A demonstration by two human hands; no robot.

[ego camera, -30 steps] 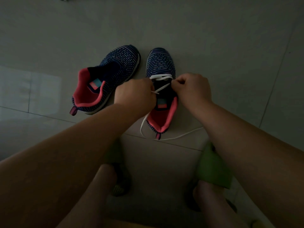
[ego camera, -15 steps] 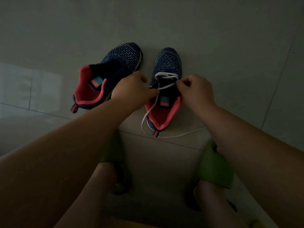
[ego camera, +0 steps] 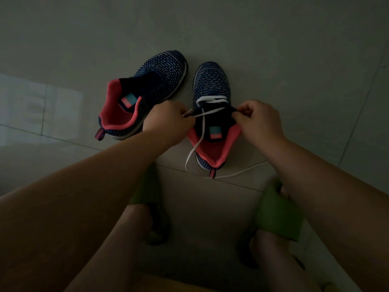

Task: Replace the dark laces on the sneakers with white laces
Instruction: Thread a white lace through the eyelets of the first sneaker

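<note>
Dim grey tiled floor | left hand (ego camera: 166, 121) fingers now pinch white lace (ego camera: 207, 111) tip drawn leftward across laced navy knit sneaker (ego camera: 212, 106); right hand (ego camera: 260, 120) pinches eyelet edge | second crossing forming; other sneaker (ego camera: 147, 95) laceless

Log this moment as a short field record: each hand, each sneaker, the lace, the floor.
left hand: pinches the tip of the white lace
right hand: pinches the dark upper edge of the right sneaker
white lace: threaded across the lowest eyelets, crossing over the tongue; both loose ends trail onto the floor
left sneaker: no lace visible, angled, untouched
dark laces: none in view
floor: pale tiles, dim light
</note>
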